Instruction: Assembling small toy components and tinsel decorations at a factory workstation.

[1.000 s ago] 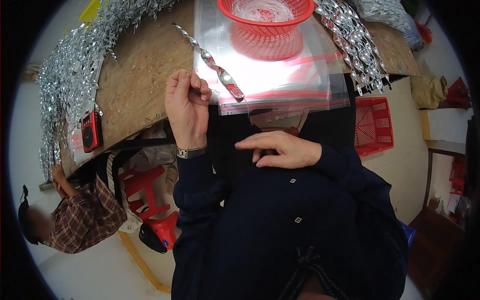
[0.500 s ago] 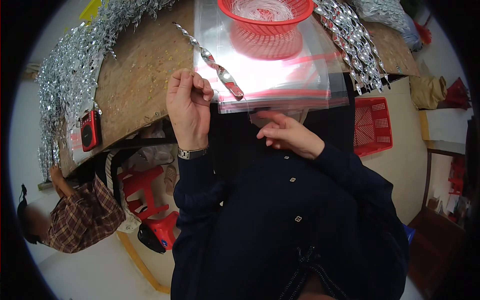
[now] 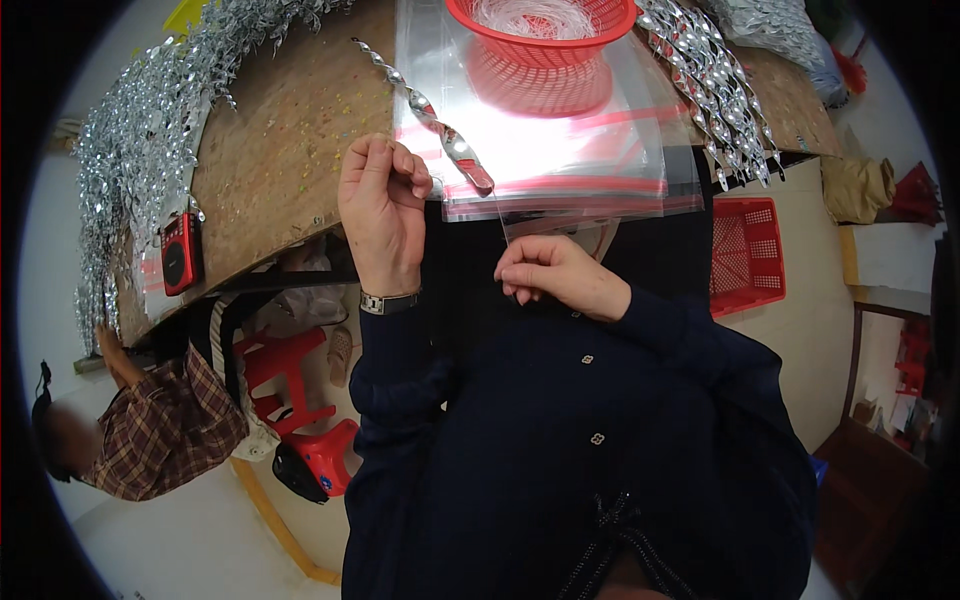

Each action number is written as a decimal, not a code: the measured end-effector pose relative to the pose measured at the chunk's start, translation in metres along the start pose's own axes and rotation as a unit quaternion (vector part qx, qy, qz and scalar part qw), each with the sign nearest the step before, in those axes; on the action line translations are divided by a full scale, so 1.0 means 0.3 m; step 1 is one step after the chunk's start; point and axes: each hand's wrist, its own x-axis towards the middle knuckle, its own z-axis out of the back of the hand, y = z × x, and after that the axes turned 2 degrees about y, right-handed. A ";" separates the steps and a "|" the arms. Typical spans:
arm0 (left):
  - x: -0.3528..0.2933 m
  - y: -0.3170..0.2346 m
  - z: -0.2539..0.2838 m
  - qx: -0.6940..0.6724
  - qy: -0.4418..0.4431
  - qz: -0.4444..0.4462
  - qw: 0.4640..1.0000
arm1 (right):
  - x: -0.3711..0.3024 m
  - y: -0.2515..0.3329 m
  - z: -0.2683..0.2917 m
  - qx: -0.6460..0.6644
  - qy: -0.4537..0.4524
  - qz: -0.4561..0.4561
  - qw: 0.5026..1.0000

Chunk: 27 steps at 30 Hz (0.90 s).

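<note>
A twisted silver spiral ornament lies slantwise over the table and the clear plastic bags. From its lower, wider end a thin clear thread runs down to my right hand, whose thumb and forefinger are pinched on it. My left hand is raised beside the bags, left of the ornament, with its fingers curled in. Whatever those fingers hold, if anything, is hidden. Above the bags stands a red plastic basket with coiled clear thread in it.
Silver spiral strands hang over the table's right edge, with more silver garlands at the left. A red radio rests by the left edge. Below are a red crate and red stools. Another person sits at left.
My right hand has come down and slightly left, its fingers closing on the thread, which now looks straighter. My left hand keeps nearly the same place. The view has shifted slightly.
</note>
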 end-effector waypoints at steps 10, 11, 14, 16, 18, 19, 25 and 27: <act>0.001 0.000 -0.005 0.018 -0.011 -0.004 1.000 | -0.157 0.140 -0.048 -0.283 -0.082 0.098 0.951; 0.001 -0.001 -0.006 0.017 -0.011 -0.004 1.000 | -0.171 0.161 -0.049 -0.314 -0.098 0.111 0.938; 0.001 -0.004 -0.009 0.020 -0.011 -0.007 1.000 | -0.197 0.219 -0.058 -0.339 -0.138 0.155 0.918; 0.003 -0.005 -0.011 0.032 -0.005 -0.014 0.999 | -0.211 0.250 -0.059 -0.306 -0.154 0.197 0.919; 0.004 -0.006 -0.012 0.039 0.000 -0.013 0.999 | -0.214 0.278 -0.056 -0.265 -0.149 0.207 0.930; 0.003 -0.009 -0.012 0.046 0.004 -0.012 0.999 | -0.213 0.293 -0.056 -0.224 -0.143 0.216 0.939; -0.001 -0.004 -0.036 0.052 0.019 -0.015 0.998 | -0.195 0.387 -0.044 -0.108 -0.044 0.190 0.975; -0.005 -0.007 -0.058 0.053 0.021 -0.012 0.998 | -0.182 0.403 -0.041 -0.077 -0.008 0.178 0.981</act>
